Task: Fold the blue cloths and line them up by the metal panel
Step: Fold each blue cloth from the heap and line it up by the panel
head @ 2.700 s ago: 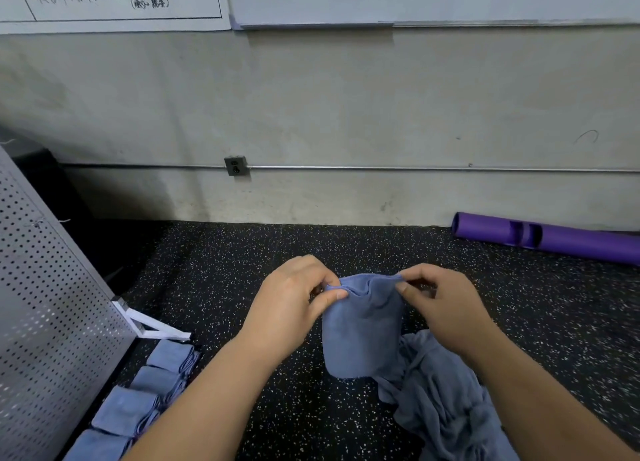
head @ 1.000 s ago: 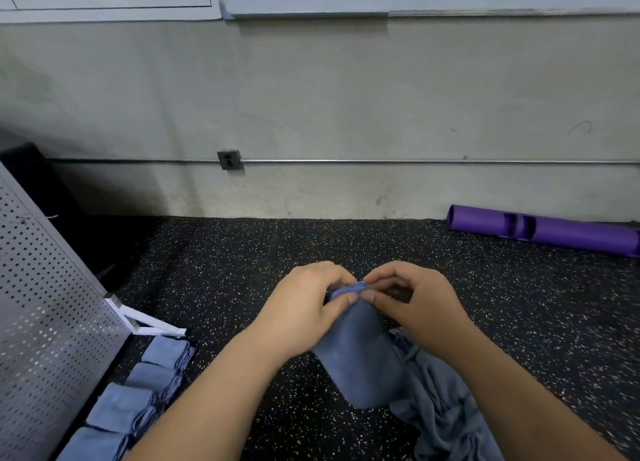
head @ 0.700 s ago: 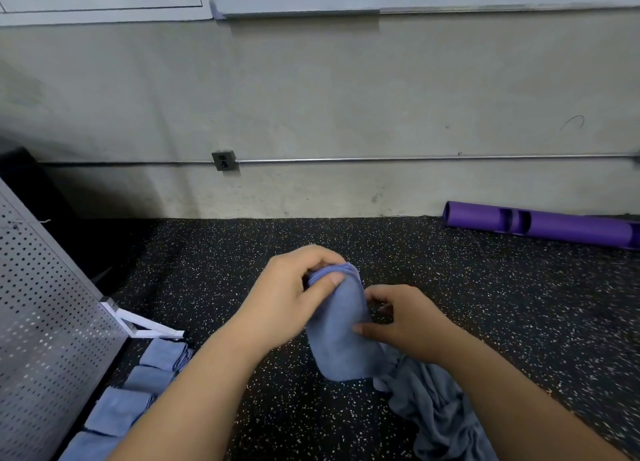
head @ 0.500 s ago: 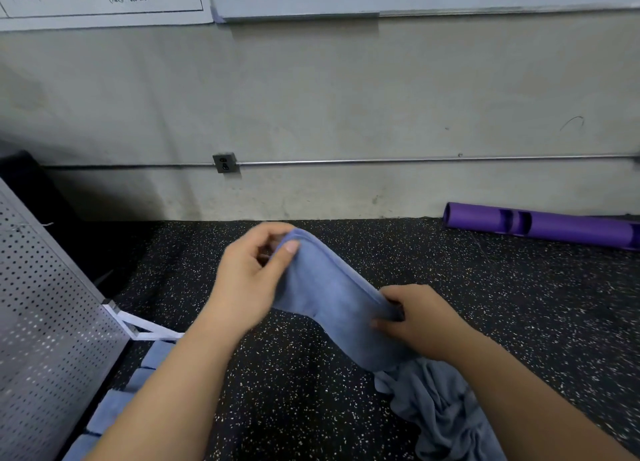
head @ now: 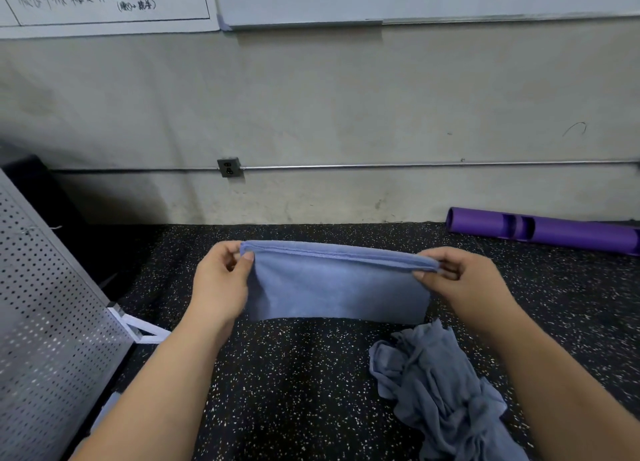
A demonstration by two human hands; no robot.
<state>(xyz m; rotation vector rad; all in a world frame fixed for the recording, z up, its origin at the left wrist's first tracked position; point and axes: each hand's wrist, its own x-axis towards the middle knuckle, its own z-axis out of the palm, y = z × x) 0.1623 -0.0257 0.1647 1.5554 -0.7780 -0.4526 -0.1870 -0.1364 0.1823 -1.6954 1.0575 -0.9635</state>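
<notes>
A perforated grey metal panel stands left of the left hand. A crumpled heap of blue cloths, not yet folded, lies below the right hand. Both hands pinch the top corners of a doubled blue cloth stretched between them, mid-fold.

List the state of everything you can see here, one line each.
left grip, pinches the top left corner of the held blue cloth
right grip, pinches its top right corner
held blue cloth, doubled, stretched taut
cloth pile, crumpled, unfolded, on the floor
metal panel, standing on a white bracket
purple tube, lying by the wall
</notes>
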